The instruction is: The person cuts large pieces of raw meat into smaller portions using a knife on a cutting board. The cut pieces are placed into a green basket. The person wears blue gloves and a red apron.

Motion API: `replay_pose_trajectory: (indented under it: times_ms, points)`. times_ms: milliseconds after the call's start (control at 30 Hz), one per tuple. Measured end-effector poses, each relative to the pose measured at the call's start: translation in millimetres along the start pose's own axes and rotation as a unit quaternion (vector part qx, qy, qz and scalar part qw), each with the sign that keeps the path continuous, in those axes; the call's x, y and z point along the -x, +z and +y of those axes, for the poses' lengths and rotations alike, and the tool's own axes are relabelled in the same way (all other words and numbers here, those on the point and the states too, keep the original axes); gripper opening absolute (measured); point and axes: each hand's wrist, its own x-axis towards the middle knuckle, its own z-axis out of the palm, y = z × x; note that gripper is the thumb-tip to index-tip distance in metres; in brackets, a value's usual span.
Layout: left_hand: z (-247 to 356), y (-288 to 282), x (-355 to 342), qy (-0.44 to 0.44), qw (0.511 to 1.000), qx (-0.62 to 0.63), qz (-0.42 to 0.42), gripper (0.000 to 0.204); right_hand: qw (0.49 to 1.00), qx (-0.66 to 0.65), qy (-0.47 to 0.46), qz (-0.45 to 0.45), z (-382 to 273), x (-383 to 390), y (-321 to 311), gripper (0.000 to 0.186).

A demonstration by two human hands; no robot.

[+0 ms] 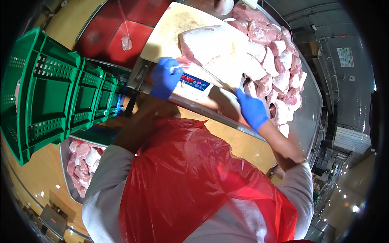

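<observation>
A large pale piece of raw meat [216,42] lies on the white cutting board [172,22]. My right hand [252,110], in a blue glove, is closed on a knife [216,79], whose thin blade points up and left to the meat's near edge. Also blue-gloved, my left hand [164,77] is closed at the meat's near left corner, gripping a small pink flap of meat [184,63]. Between the hands, a scale's blue display panel [195,82] shows at the board's near side.
Many raw meat chunks [281,77] are heaped right of the board on a metal table [310,107]. A red-lined bin [101,34] holding a small scrap stands at the upper left. Green crates [52,97] and a metal tub [66,170] of meat pieces are at my left.
</observation>
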Motion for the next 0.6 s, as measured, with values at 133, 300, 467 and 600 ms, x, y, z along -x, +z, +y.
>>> replay_pose_trajectory:
  times_ms: [133,300,467,600]
  points:
    - [6,-26,-8,-0.001,1.000,-0.011,0.009,0.019,0.998,-0.041,-0.039,0.030,7,26,-2,0.037]
    - [8,-22,-10,0.029,0.999,0.013,0.021,0.019,0.964,-0.192,-0.075,0.167,-89,-50,-16,0.037]
    - [5,-26,-12,0.004,1.000,0.004,-0.005,0.019,0.960,-0.190,-0.026,0.202,-134,-134,-34,0.027]
    - [-7,-31,-13,-0.016,1.000,0.000,-0.022,0.019,0.983,-0.149,-0.011,0.108,-117,-101,-22,0.030]
